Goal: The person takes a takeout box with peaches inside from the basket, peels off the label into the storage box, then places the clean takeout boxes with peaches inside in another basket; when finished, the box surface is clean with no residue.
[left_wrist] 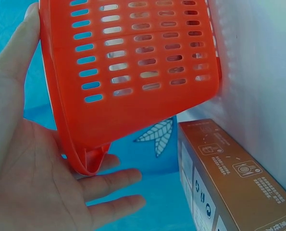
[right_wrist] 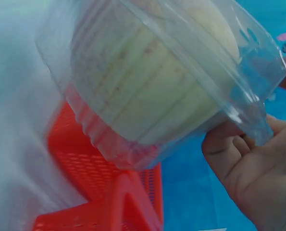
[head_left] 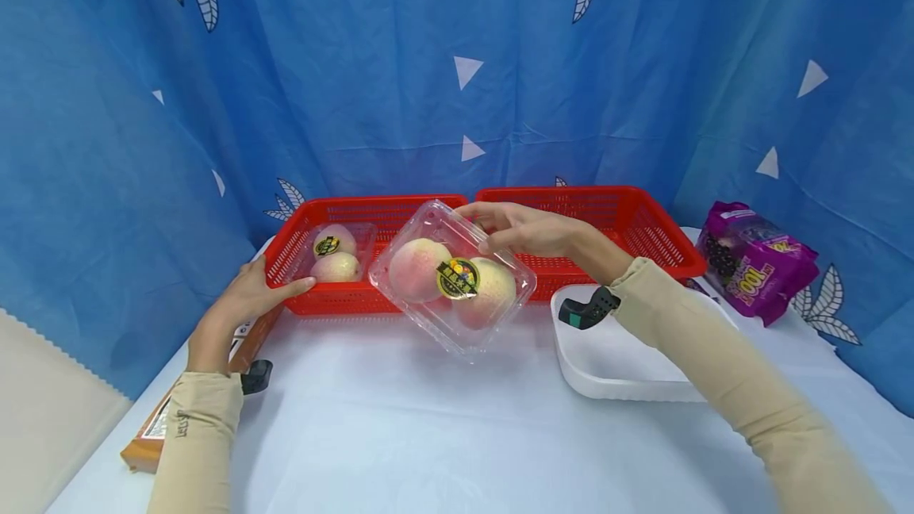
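Observation:
A clear plastic clamshell with two peaches (head_left: 417,270) and a dark round label is tilted in front of the two red baskets. My right hand (head_left: 531,230) pinches its upper right edge, and the right wrist view shows the thumb at the box's rim (right_wrist: 260,127). My left hand (head_left: 246,292) rests against the front left corner of the left red basket (head_left: 343,300). Its fingers (left_wrist: 115,180) extend straight past the basket's rim. Inside that basket lies another clear pack of peaches (head_left: 336,266).
The second red basket (head_left: 660,232) stands to the right. A white plastic tub (head_left: 614,363) sits before it, and a purple bag (head_left: 757,260) leans farther right. An orange-brown box (head_left: 146,450) lies partly under my left forearm. Blue curtain (head_left: 400,62) hangs behind.

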`<action>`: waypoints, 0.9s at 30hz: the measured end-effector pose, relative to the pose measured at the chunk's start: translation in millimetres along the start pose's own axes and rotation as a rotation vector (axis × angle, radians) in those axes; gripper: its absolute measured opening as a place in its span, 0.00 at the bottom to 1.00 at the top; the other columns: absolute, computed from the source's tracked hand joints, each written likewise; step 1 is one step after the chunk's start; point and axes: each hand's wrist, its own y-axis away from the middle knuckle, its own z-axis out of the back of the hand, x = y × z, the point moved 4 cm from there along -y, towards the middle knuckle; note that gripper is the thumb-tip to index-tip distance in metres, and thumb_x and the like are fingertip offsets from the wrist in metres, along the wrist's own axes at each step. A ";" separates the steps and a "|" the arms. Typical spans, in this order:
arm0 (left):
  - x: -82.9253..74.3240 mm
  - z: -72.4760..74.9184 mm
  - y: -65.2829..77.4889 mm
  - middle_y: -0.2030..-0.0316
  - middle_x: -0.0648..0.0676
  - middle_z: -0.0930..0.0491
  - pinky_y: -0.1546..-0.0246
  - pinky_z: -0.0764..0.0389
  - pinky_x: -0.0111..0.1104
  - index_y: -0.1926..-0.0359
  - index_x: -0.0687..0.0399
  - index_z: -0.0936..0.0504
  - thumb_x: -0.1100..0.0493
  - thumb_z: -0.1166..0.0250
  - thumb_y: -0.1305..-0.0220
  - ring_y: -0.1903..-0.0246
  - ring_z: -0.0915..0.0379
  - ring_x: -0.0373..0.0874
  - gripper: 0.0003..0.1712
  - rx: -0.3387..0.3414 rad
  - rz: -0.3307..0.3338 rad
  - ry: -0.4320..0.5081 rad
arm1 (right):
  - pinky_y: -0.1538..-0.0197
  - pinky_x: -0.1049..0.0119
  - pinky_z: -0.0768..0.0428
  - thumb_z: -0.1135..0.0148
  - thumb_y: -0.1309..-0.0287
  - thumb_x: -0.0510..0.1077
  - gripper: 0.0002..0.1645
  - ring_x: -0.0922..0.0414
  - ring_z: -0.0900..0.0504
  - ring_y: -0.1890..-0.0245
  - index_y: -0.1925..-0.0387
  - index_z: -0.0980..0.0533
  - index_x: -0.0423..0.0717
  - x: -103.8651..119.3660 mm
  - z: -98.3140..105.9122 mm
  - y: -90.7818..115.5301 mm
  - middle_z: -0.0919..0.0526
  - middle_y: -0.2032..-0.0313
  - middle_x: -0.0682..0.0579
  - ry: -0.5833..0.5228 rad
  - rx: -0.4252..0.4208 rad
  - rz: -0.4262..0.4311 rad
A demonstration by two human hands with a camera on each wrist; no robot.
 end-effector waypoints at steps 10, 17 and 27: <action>0.5 0.2 -1.1 0.36 0.71 0.45 0.57 0.19 0.54 0.26 0.61 0.58 0.30 0.36 0.47 0.38 0.50 0.69 0.63 0.004 -0.004 -0.005 | 0.52 0.59 0.24 0.47 0.45 0.40 0.38 0.46 0.31 0.49 0.30 0.41 0.48 -29.5 -25.9 7.5 0.30 0.47 0.37 0.128 0.226 -0.114; -1.0 2.5 2.1 0.36 0.71 0.45 0.57 0.19 0.54 0.26 0.61 0.58 0.32 0.36 0.46 0.38 0.49 0.69 0.62 0.009 -0.006 0.003 | 0.61 0.64 0.26 0.49 0.46 0.38 0.38 0.51 0.29 0.54 0.31 0.39 0.50 -48.6 -35.3 -0.4 0.28 0.49 0.44 0.140 0.352 -0.202; -0.7 3.0 2.5 0.35 0.70 0.45 0.56 0.20 0.55 0.26 0.60 0.58 0.33 0.36 0.44 0.38 0.49 0.69 0.61 0.020 0.008 0.002 | 0.61 0.66 0.27 0.49 0.44 0.37 0.36 0.55 0.29 0.58 0.31 0.37 0.49 -51.7 -35.9 -11.4 0.27 0.49 0.50 0.224 0.331 -0.292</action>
